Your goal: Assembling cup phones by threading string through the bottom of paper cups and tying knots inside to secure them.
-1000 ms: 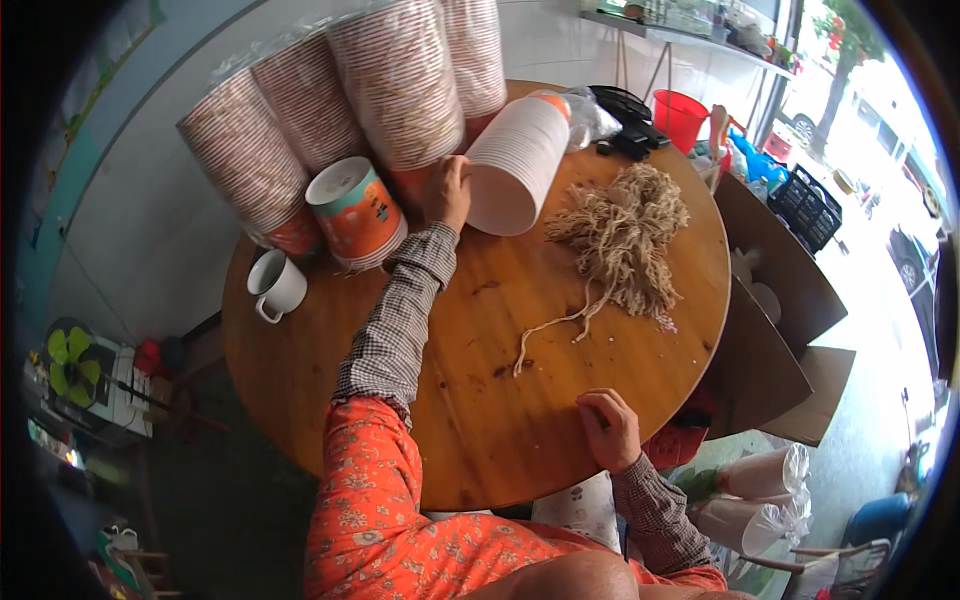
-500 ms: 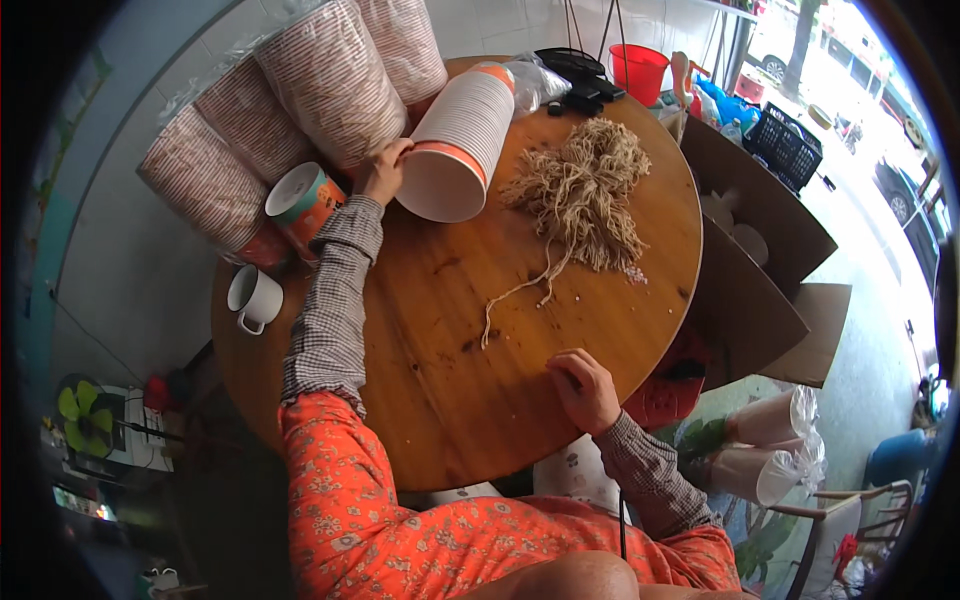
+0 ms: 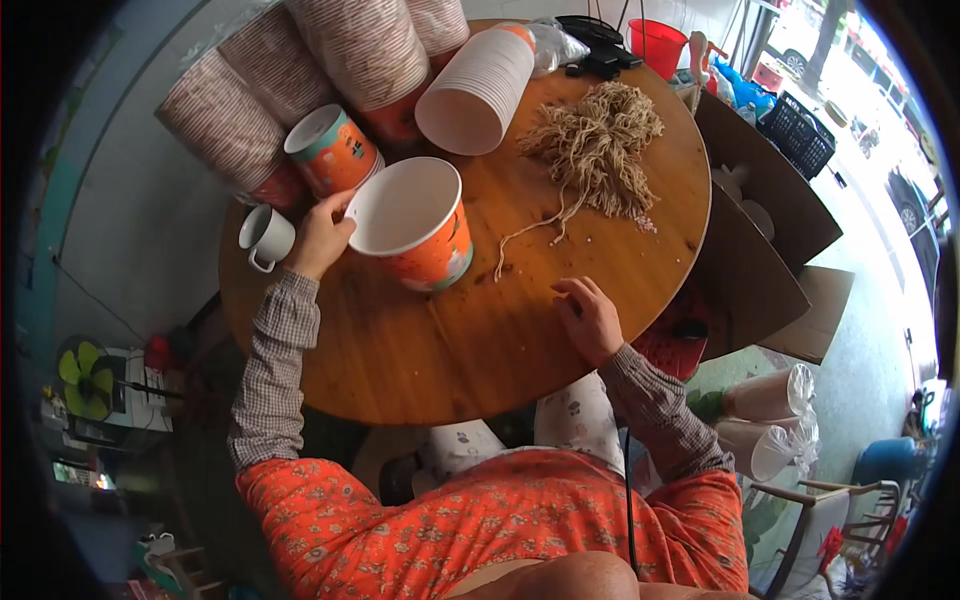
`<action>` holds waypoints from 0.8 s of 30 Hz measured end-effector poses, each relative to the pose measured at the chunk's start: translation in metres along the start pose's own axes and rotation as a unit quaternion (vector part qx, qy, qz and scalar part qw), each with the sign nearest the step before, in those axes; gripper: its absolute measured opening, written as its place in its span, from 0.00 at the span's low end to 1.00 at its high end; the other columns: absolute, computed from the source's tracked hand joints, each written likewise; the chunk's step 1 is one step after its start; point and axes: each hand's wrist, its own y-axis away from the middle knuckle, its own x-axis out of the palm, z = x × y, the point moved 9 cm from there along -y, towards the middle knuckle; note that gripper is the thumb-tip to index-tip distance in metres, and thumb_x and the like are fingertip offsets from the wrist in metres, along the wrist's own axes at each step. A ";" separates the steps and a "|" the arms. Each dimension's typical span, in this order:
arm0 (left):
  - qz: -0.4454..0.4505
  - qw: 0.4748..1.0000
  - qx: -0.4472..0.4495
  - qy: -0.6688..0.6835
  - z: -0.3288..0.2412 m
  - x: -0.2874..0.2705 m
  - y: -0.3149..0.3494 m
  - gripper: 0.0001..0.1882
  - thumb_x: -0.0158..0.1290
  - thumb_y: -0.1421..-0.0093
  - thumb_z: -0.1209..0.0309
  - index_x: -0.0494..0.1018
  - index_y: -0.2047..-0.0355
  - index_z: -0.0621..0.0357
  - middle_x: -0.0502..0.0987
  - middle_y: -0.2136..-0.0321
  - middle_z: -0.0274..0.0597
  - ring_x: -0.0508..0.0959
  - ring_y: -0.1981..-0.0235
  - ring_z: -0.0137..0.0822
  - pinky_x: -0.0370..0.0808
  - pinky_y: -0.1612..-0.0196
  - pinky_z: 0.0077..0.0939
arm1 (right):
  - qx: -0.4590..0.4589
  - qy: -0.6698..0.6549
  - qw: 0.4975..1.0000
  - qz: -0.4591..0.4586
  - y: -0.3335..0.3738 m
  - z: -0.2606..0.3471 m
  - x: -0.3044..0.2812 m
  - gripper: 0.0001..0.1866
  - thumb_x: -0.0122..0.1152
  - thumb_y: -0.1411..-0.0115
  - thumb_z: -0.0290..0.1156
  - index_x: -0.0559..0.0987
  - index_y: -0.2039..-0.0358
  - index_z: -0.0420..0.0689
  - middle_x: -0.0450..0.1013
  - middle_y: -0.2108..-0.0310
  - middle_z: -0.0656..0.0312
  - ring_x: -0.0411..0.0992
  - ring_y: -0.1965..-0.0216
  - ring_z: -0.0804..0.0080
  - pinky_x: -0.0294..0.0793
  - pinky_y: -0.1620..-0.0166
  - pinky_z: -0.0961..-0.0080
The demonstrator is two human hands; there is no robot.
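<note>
My left hand (image 3: 323,236) pinches the rim of a large orange paper bucket (image 3: 428,254) with a white inside, held tilted over the wooden table. My right hand (image 3: 590,318) hovers at the table's near right edge, holding nothing, its fingers partly bent and apart. Beyond the bucket lies a nested stack of the same buckets (image 3: 484,88) on its side, mouth toward me. A smaller orange and teal paper tub (image 3: 335,155) stands left of it. A heap of beige cotton strings (image 3: 597,150) spreads over the right of the table, one strand trailing toward me.
Several plastic-wrapped stacks of paper tubs (image 3: 222,125) line the table's far left. A white enamel mug (image 3: 267,238) sits near the left edge. A red bucket (image 3: 657,46) is at the back. Open cardboard boxes (image 3: 745,265) stand right of the round table (image 3: 400,375).
My left hand has drawn one paper bucket off the nested stack and brought it nearer and left. The view has shifted slightly. My right hand stays near the table edge.
</note>
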 end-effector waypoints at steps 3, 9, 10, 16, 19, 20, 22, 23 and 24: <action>-0.066 0.997 0.005 0.034 0.015 -0.009 0.054 0.22 0.53 0.39 0.69 0.68 0.45 0.62 0.75 0.54 0.41 0.77 0.65 0.29 0.74 0.61 0.22 | -0.059 0.099 0.992 0.043 -0.023 0.008 0.026 0.09 0.58 0.43 0.32 0.78 0.62 0.46 0.72 0.65 0.56 0.73 0.64 0.57 0.73 0.61 0.66; -0.194 0.970 -0.031 0.142 -0.034 -0.009 0.143 0.19 0.51 0.36 0.70 0.68 0.45 0.58 0.71 0.56 0.34 0.66 0.78 0.17 0.68 0.75 0.11 | -0.138 0.089 0.980 0.114 -0.086 0.006 0.082 0.09 0.56 0.43 0.36 0.80 0.63 0.51 0.71 0.62 0.58 0.73 0.61 0.56 0.73 0.60 0.63; -0.173 0.969 -0.061 0.164 -0.031 0.005 0.154 0.16 0.51 0.36 0.70 0.70 0.48 0.59 0.71 0.57 0.33 0.68 0.76 0.17 0.69 0.74 0.11 | -0.134 0.101 0.975 0.149 -0.091 0.001 0.089 0.09 0.58 0.45 0.37 0.80 0.65 0.51 0.71 0.63 0.59 0.73 0.61 0.55 0.73 0.59 0.62; -0.141 0.965 -0.041 0.219 -0.046 0.062 0.189 0.11 0.50 0.36 0.73 0.74 0.55 0.60 0.74 0.62 0.32 0.70 0.75 0.18 0.70 0.73 0.12 | -0.135 0.169 0.942 0.258 -0.090 -0.003 0.100 0.10 0.60 0.48 0.38 0.78 0.71 0.46 0.70 0.65 0.57 0.72 0.62 0.54 0.72 0.60 0.59; -0.095 0.961 -0.012 0.258 -0.069 0.102 0.183 0.08 0.51 0.37 0.75 0.75 0.59 0.62 0.73 0.64 0.33 0.69 0.77 0.17 0.66 0.75 0.13 | -0.143 0.196 0.945 0.219 -0.079 0.005 0.092 0.10 0.59 0.47 0.38 0.76 0.71 0.45 0.70 0.66 0.56 0.73 0.63 0.55 0.72 0.61 0.59; -0.076 0.960 -0.011 0.269 -0.077 0.115 0.178 0.07 0.51 0.37 0.75 0.75 0.60 0.62 0.73 0.65 0.34 0.69 0.78 0.17 0.66 0.75 0.13 | -0.138 0.193 0.951 0.201 -0.074 0.010 0.084 0.09 0.58 0.46 0.37 0.75 0.71 0.44 0.70 0.66 0.56 0.73 0.64 0.55 0.73 0.61 0.60; -0.054 0.961 -0.003 0.270 -0.093 0.131 0.169 0.07 0.52 0.37 0.72 0.75 0.62 0.63 0.73 0.68 0.36 0.69 0.79 0.20 0.67 0.75 0.15 | -0.135 0.131 0.965 0.184 -0.061 0.024 0.073 0.09 0.58 0.46 0.36 0.74 0.69 0.44 0.70 0.66 0.57 0.73 0.65 0.56 0.74 0.63 0.62; -0.041 0.955 -0.021 0.293 -0.096 0.138 0.165 0.08 0.52 0.36 0.69 0.74 0.63 0.63 0.73 0.70 0.36 0.70 0.79 0.20 0.67 0.76 0.17 | -0.131 0.066 0.975 0.164 -0.055 0.034 0.063 0.09 0.58 0.45 0.35 0.74 0.68 0.44 0.70 0.66 0.57 0.73 0.65 0.56 0.74 0.64 0.64; -0.028 0.948 -0.042 0.315 -0.096 0.144 0.162 0.10 0.51 0.35 0.67 0.74 0.65 0.63 0.73 0.73 0.35 0.70 0.79 0.21 0.67 0.76 0.18 | -0.132 0.066 0.974 0.169 -0.046 0.045 0.059 0.09 0.58 0.45 0.35 0.74 0.68 0.44 0.70 0.66 0.57 0.73 0.65 0.56 0.74 0.64 0.64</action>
